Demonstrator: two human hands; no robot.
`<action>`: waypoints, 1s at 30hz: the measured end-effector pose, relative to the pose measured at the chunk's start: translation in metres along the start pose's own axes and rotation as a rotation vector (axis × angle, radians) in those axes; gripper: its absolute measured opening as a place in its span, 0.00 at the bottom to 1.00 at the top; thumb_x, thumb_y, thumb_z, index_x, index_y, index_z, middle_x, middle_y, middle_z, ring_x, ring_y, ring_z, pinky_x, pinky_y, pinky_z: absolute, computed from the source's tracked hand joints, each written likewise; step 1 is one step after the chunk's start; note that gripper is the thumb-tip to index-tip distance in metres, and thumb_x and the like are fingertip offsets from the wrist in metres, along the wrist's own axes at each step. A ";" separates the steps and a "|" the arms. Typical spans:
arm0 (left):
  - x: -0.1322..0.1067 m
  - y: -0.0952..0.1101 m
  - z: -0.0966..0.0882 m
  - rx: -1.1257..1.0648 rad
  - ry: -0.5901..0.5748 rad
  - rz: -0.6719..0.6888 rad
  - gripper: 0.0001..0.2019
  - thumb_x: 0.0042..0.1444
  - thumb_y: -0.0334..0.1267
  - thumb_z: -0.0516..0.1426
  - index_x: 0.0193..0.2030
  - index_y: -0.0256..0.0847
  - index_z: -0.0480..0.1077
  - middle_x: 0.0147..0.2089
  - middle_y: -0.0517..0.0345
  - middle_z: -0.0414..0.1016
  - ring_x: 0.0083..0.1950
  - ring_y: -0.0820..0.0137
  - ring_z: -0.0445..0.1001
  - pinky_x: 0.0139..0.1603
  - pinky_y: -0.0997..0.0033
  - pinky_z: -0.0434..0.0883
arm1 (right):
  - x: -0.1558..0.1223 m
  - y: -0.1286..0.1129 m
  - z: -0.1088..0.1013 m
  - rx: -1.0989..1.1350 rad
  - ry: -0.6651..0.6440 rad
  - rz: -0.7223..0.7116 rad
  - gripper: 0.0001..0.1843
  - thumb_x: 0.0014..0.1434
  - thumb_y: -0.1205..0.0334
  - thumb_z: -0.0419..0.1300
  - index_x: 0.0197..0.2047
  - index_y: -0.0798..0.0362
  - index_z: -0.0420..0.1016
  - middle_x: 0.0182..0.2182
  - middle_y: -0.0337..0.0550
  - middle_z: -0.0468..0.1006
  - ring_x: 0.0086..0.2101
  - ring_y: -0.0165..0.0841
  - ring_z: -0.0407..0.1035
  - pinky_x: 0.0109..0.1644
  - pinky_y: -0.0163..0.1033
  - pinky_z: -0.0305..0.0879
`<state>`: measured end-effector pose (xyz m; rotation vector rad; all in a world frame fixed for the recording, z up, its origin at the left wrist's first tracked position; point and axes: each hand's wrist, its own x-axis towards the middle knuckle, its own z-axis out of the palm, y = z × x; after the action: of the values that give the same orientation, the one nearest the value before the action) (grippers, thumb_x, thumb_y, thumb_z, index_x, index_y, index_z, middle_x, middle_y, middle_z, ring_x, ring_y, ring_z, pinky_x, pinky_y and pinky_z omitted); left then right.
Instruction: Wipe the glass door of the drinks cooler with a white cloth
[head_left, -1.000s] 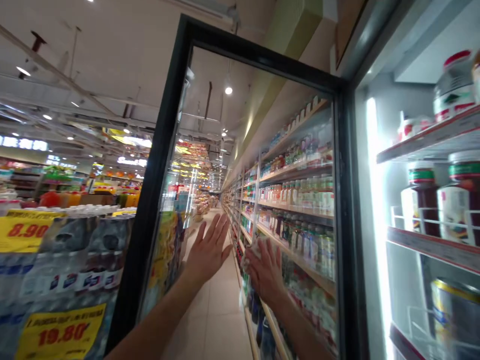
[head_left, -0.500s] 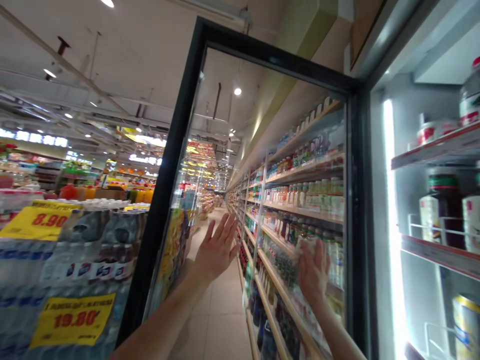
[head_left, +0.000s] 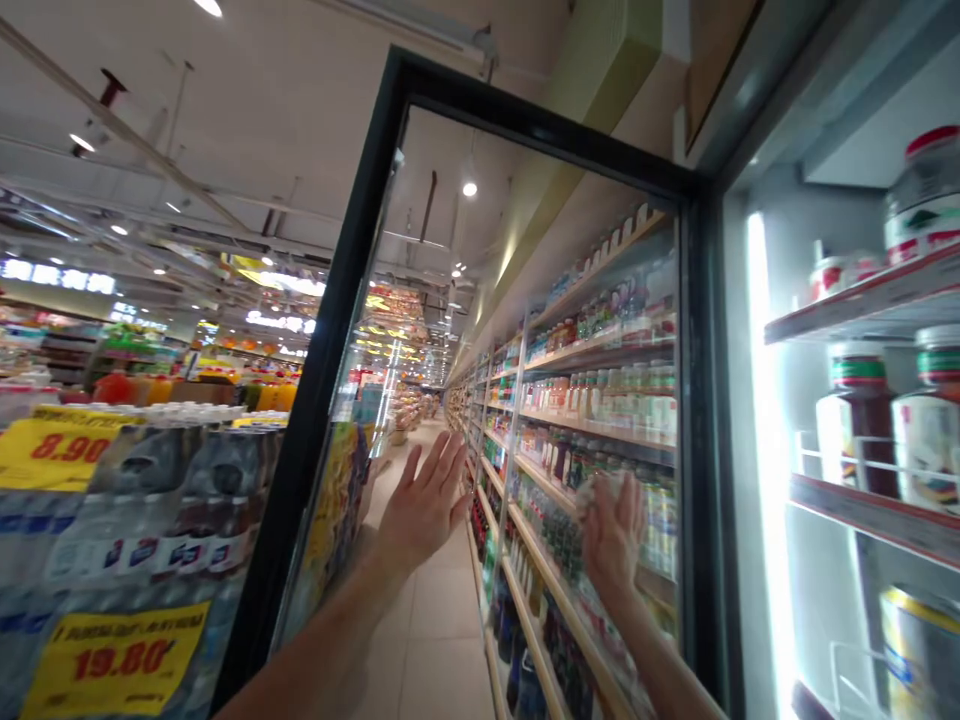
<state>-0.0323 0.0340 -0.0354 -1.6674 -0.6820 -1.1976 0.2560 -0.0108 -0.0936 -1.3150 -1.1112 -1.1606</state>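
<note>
I stand at an open fridge door (head_left: 330, 330) with a black frame and a glass pane (head_left: 525, 300). My left hand (head_left: 424, 505) lies flat on the glass with its fingers spread, near the pane's lower middle. My right hand (head_left: 615, 535) presses a whitish cloth (head_left: 592, 490) against the glass further right, close to the hinge side. Through the pane I see an aisle and long shelves of bottles.
The lit fridge interior on the right has shelves (head_left: 862, 290) holding bottles (head_left: 855, 415) and jars. Stacked packs of water bottles (head_left: 172, 500) with yellow price signs (head_left: 60, 445) stand on the left. Behind the door runs a tiled aisle (head_left: 442, 620).
My right hand has slid with the cloth from the middle of the glass to the right, toward the hinge side. My left hand has stayed flat in about the same place.
</note>
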 end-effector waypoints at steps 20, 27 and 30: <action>-0.001 -0.002 0.003 -0.021 0.007 -0.003 0.27 0.62 0.46 0.45 0.65 0.36 0.54 0.65 0.48 0.57 0.68 0.63 0.51 0.68 0.57 0.45 | 0.033 -0.010 0.008 -0.016 0.115 0.163 0.28 0.62 0.62 0.43 0.65 0.48 0.52 0.66 0.53 0.44 0.64 0.51 0.40 0.58 0.66 0.49; 0.001 -0.002 0.002 -0.026 0.031 0.006 0.27 0.62 0.46 0.45 0.66 0.36 0.51 0.65 0.48 0.58 0.67 0.62 0.53 0.67 0.57 0.46 | 0.056 0.017 0.001 -0.002 -0.043 -0.012 0.25 0.62 0.62 0.43 0.62 0.47 0.59 0.64 0.52 0.53 0.64 0.48 0.44 0.60 0.64 0.47; 0.001 -0.002 0.002 -0.026 0.050 0.020 0.28 0.62 0.45 0.46 0.66 0.35 0.49 0.64 0.47 0.58 0.67 0.62 0.53 0.67 0.56 0.46 | 0.078 0.033 0.001 -0.026 0.091 0.344 0.28 0.62 0.59 0.41 0.65 0.55 0.54 0.64 0.60 0.49 0.64 0.53 0.42 0.57 0.67 0.49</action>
<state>-0.0328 0.0362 -0.0336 -1.6568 -0.6203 -1.2343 0.2972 -0.0108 -0.0194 -1.3941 -0.7695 -0.9699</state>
